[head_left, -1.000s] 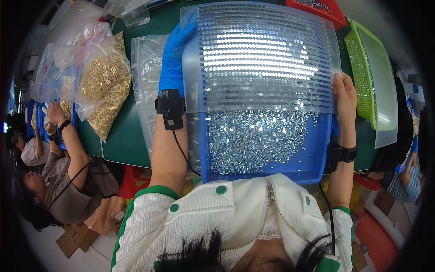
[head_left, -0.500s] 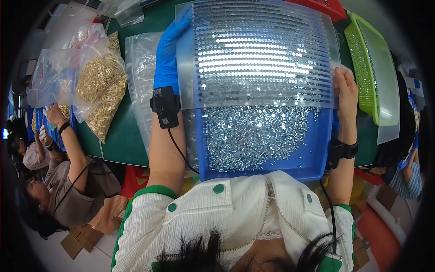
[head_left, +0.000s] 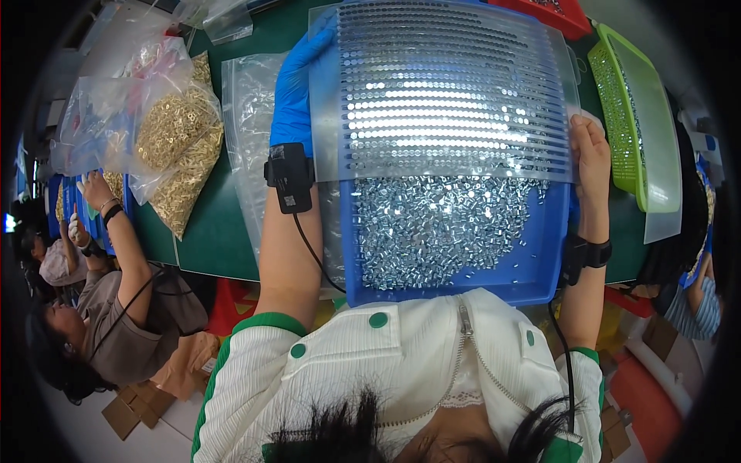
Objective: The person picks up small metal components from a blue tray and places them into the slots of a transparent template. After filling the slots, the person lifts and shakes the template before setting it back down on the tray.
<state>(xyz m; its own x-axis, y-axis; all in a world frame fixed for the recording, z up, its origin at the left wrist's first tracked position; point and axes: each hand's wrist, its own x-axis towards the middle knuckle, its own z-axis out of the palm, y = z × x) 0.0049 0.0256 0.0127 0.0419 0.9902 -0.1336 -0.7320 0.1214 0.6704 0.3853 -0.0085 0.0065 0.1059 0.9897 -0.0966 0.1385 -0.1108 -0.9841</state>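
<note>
A clear plastic plate (head_left: 326,116) lies tilted over the far part of a blue tray (head_left: 536,266). Close rows of small round shiny metal pieces (head_left: 432,104) cover it, with gaps toward the far right. My left hand (head_left: 295,92), in a blue glove, grips the plate's left edge; its fingertips are partly hidden there. At the right edge, my bare right hand (head_left: 590,154) has its thumb and bent fingers closed on the plate. Loose short silvery metal cylinders (head_left: 432,231) heap in the tray's near part, thinning out toward its right side.
Clear bags of brass-coloured parts (head_left: 181,139) lie at left on the green table (head_left: 231,251). Plastic bags (head_left: 251,131) lie beside my left arm. A green basket (head_left: 617,116) with a translucent sheet stands at right, a red bin (head_left: 552,15) behind. A co-worker (head_left: 131,301) sits at left.
The plate's left side and the tray appear slightly farther right, and the plate's near edge a little farther away. The glare on the rows has shifted. Both hands keep their hold.
</note>
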